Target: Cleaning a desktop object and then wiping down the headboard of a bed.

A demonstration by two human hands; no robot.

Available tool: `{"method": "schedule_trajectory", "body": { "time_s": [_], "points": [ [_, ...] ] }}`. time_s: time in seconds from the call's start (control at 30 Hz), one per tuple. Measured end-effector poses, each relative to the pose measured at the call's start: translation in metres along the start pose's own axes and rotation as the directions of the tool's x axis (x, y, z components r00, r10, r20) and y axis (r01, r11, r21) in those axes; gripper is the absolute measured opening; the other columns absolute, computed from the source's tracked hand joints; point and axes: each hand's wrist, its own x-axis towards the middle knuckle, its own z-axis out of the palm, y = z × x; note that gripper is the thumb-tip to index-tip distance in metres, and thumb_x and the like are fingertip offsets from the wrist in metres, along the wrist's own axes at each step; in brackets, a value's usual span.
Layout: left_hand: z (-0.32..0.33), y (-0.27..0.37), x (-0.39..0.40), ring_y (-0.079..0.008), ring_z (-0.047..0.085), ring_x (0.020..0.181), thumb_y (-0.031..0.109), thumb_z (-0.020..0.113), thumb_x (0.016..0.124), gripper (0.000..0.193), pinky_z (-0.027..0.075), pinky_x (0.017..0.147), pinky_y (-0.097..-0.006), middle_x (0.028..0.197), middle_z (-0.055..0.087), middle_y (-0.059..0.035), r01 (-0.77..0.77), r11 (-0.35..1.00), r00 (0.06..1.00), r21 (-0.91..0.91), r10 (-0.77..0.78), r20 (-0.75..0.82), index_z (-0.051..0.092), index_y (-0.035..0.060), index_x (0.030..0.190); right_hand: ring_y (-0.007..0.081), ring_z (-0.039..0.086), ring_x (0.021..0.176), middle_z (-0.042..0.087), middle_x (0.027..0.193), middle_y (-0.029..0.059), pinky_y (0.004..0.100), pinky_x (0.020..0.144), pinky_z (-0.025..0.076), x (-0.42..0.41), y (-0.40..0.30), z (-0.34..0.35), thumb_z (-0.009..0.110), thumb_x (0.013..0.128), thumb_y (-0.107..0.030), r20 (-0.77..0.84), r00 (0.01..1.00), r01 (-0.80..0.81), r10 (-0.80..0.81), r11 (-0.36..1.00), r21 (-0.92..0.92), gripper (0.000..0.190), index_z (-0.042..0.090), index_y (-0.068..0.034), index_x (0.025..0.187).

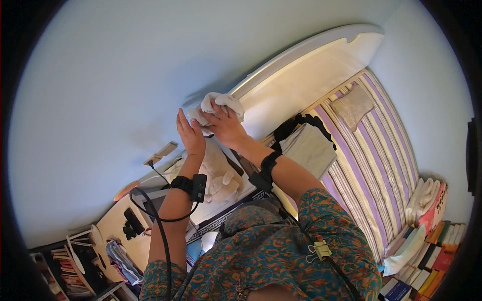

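A bunched white cloth (231, 103) lies at the left end of the curved headboard (301, 60), by the pale wall. My right hand (227, 126) is pressed on the cloth, fingers spread over it. My left hand (191, 135) is raised just left of it, fingers extended, its thumb side at the cloth's lower left edge; whether it touches the cloth is unclear. Below the hands a beige plush toy (222, 173) lies on a white surface. Both forearms wear black straps, and a black cable loops by the left one.
A wall socket (162, 152) with a plugged-in cable is left of my left hand. On the right stands a bed with a striped cover (361, 158), a small pillow (353, 107) and folded grey cloth (308, 148). A wooden desk (116, 222) and stacked books (433, 259) are lower down.
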Motion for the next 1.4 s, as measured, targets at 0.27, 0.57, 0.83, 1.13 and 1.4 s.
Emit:
{"method": "schedule_trajectory", "body": {
  "time_s": [0.27,0.57,0.83,1.13,1.4],
  "points": [
    [-0.011,-0.008,-0.015,-0.0435,0.04,0.127,0.03,0.046,0.1,0.053,0.033,0.106,-0.0491,0.138,0.042,-0.0274,-0.022,0.999,0.993,0.046,0.017,0.12,0.036,0.0002,0.143,0.0327,0.033,0.138,0.047,0.143,0.0004,0.0587,0.109,0.025,0.011,0.094,-0.014,0.058,0.085,-0.034,0.01,0.991,-0.129,0.134,0.972,-0.197,0.029,0.068,-0.033,0.112],
    [-0.015,-0.03,-0.024,-0.0433,0.038,0.128,0.028,0.049,0.099,0.05,0.034,0.106,-0.0499,0.139,0.041,-0.0274,0.049,0.989,0.993,0.137,-0.063,0.099,0.04,0.0002,0.14,0.0483,0.039,0.128,0.037,0.147,0.0235,0.0491,0.11,0.032,0.004,0.202,-0.055,0.058,0.084,-0.014,-0.172,0.905,-0.423,0.39,0.874,-0.241,0.042,0.059,-0.012,0.126],
    [0.002,-0.01,-0.006,-0.0439,0.035,0.131,0.028,0.051,0.098,0.05,0.034,0.106,-0.0501,0.145,0.034,-0.0269,-0.047,0.992,0.995,0.12,0.036,0.091,0.042,0.0037,0.141,0.0443,0.047,0.107,0.051,0.103,0.0225,0.0549,0.092,0.039,-0.03,0.077,0.019,0.067,0.073,-0.011,-0.295,0.781,-0.593,0.551,0.802,-0.071,0.046,0.058,-0.006,0.118],
    [0.035,0.046,0.029,-0.0431,0.04,0.128,0.021,0.059,0.092,0.046,0.034,0.106,-0.0505,0.139,0.044,-0.0226,-0.42,0.905,0.898,0.058,0.406,0.169,0.05,0.0042,0.134,0.041,0.052,0.106,0.054,0.1,0.0165,0.0513,0.096,0.042,-0.047,0.063,0.009,0.063,0.075,-0.012,-0.252,0.923,-0.318,0.29,0.945,-0.076,0.03,0.067,-0.014,0.104],
    [0.097,0.09,0.06,-0.0393,0.044,0.126,0.027,0.062,0.09,0.045,0.036,0.106,-0.0477,0.126,0.057,-0.018,-0.559,0.828,0.781,-0.026,0.537,0.318,0.056,0.0033,0.127,0.0397,0.054,0.106,0.057,0.106,0.0187,0.0452,0.089,0.048,-0.036,0.149,-0.044,0.062,0.078,-0.011,-0.217,0.776,-0.622,0.593,0.775,-0.107,0.036,0.06,-0.011,0.114]
  ]
}}
